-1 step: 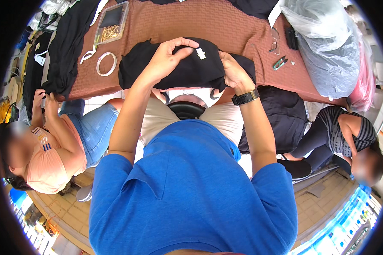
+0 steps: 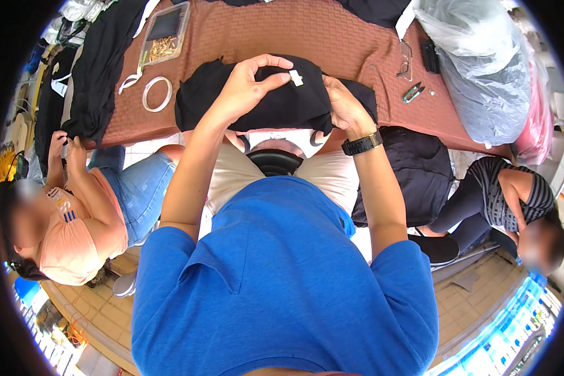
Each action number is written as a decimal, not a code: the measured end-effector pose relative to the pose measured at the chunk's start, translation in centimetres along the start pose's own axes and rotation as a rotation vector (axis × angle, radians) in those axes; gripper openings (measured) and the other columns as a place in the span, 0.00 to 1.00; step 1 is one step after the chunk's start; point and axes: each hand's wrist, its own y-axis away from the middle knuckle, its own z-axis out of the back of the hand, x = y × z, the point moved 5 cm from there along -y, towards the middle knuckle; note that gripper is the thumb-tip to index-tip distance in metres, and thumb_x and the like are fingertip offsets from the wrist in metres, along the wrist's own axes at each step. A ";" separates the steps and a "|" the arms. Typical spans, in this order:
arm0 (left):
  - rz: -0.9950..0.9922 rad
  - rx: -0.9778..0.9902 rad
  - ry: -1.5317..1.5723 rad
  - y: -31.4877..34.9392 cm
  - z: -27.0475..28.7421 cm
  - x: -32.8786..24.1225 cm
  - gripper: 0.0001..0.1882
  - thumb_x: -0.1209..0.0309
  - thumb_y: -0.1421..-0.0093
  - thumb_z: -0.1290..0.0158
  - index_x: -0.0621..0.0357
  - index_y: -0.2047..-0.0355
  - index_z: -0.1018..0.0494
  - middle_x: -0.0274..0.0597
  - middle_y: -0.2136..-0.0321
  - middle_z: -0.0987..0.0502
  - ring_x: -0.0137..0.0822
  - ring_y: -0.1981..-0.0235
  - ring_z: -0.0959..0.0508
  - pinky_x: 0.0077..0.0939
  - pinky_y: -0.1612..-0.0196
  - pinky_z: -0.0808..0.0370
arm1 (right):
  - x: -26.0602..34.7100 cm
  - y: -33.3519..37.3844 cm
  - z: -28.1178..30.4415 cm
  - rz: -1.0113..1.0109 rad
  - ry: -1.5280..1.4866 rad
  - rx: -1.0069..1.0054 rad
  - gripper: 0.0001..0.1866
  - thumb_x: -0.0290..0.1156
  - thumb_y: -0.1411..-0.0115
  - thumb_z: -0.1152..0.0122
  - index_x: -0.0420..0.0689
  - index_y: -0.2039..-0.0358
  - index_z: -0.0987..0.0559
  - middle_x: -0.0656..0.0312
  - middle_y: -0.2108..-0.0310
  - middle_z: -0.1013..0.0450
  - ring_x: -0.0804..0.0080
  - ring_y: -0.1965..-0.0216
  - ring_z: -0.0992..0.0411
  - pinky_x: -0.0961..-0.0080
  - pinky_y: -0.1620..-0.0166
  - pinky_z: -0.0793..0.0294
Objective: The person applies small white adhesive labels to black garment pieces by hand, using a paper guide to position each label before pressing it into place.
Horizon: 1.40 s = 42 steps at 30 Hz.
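Observation:
A black garment (image 2: 266, 106) lies bunched on the near edge of the table. On its upper side sits a small pale label (image 2: 296, 78). My left hand (image 2: 243, 88) rests over the cloth beside the label. Its index finger and thumb are apart, and the thumb tip reaches the label's left edge. At the garment's right part, my right hand (image 2: 346, 108) is closed on the fabric, its fingertips partly hidden in the folds. A black watch is on my right wrist.
The brown-covered table (image 2: 232, 31) holds a plastic box (image 2: 163, 34) with brass-coloured pieces, a white tape roll (image 2: 157, 94), green-handled snips (image 2: 413, 93) and eyeglasses (image 2: 406, 61). Filled plastic bags (image 2: 482, 75) stand right. People sit left (image 2: 75, 232) and right (image 2: 514, 194).
My left thumb has shifted slightly right and nearer, up to the label's edge. My right hand and the garment look nearly the same.

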 end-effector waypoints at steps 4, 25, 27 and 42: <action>-0.022 -0.015 -0.017 0.0 0.0 0.4 0.10 0.75 0.37 0.44 0.58 0.56 0.20 0.32 0.56 0.19 0.27 0.50 0.24 0.23 0.40 0.35 | -0.2 0.1 0.1 0.004 0.037 -0.008 0.19 0.24 0.35 0.42 0.28 0.47 0.29 0.49 0.54 0.23 0.71 0.59 0.21 0.79 0.58 0.18; -0.144 -0.215 0.145 0.7 -0.7 -1.0 0.13 0.80 0.41 0.38 0.64 0.56 0.20 0.39 0.61 0.17 0.26 0.60 0.18 0.20 0.51 0.22 | 1.2 1.8 -1.9 0.183 0.106 -0.046 0.24 0.10 0.41 0.53 0.33 0.43 0.25 0.55 0.49 0.23 0.74 0.52 0.23 0.77 0.46 0.23; -0.129 -0.221 0.172 0.8 -0.8 -1.0 0.13 0.80 0.42 0.37 0.64 0.55 0.20 0.39 0.61 0.17 0.26 0.59 0.18 0.20 0.50 0.22 | 1.1 1.6 -1.8 0.228 0.109 -0.035 0.20 0.15 0.37 0.49 0.34 0.44 0.25 0.56 0.51 0.22 0.75 0.54 0.22 0.77 0.49 0.21; -0.117 -0.260 0.169 1.1 -0.4 -1.0 0.16 0.80 0.42 0.37 0.63 0.52 0.20 0.41 0.56 0.18 0.26 0.57 0.19 0.21 0.48 0.23 | 1.1 1.2 -2.1 0.266 0.084 -0.064 0.25 0.09 0.41 0.56 0.34 0.44 0.25 0.55 0.49 0.23 0.72 0.51 0.23 0.75 0.46 0.22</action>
